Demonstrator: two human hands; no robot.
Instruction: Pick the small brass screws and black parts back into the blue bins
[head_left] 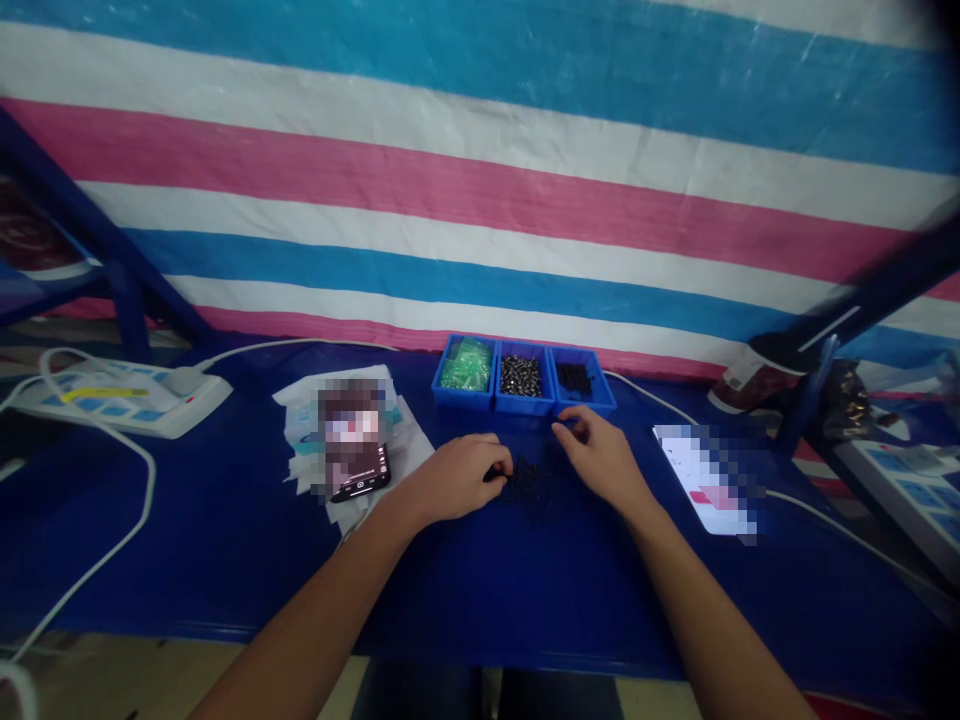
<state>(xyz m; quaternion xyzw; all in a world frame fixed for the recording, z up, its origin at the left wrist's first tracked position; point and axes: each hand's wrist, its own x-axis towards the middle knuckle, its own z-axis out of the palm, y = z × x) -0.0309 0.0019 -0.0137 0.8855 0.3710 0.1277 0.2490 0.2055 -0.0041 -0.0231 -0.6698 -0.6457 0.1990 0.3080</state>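
Observation:
Three small blue bins stand in a row at the table's back: one with green-and-clear pieces (466, 366), one with shiny metal pieces (520, 377), one with black pieces (575, 379). In front of them a loose pile of thin black pieces (529, 484) lies on the table. My left hand (466, 476) is at the pile's left edge, fingers curled together; whatever they hold is too small to name. My right hand (598, 452) is just in front of the black-piece bin, thumb and forefinger apart, with nothing visible between them.
On the blue table (480, 590), a phone (360, 478) rests on white wrappers (300, 430) at left, and another lit phone (701, 480) lies at right. A power strip (169, 405) with white cables is far left. A dark red cup (757, 375) stands back right.

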